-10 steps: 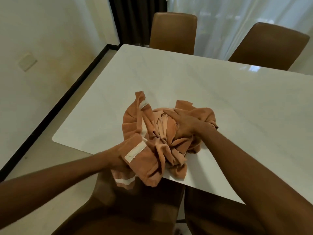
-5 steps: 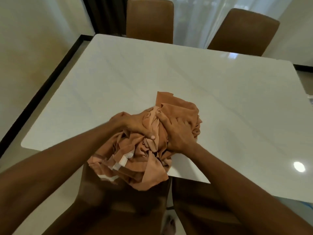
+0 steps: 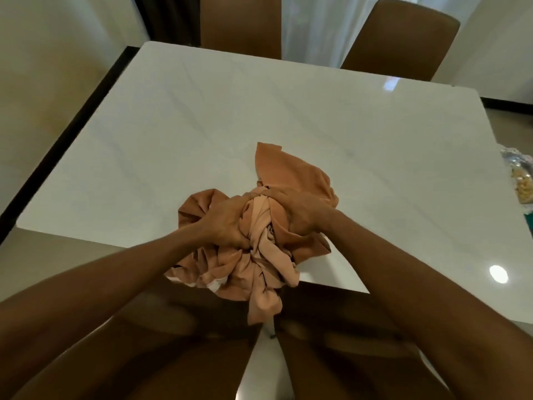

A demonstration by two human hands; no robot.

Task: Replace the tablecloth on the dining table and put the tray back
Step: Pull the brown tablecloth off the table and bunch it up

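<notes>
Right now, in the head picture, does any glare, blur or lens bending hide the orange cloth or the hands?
Head view: a round glare spot and a pale reflection lie on the glossy white table, both clear of the orange cloth; head view again, the left hand and right hand gripping it look sharp enough, while the wide lens stretches the forearms near the bottom corners.

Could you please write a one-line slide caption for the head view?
Left hand and right hand grip a bunched orange fabric tablecloth at the near edge of a glossy white table.
</notes>
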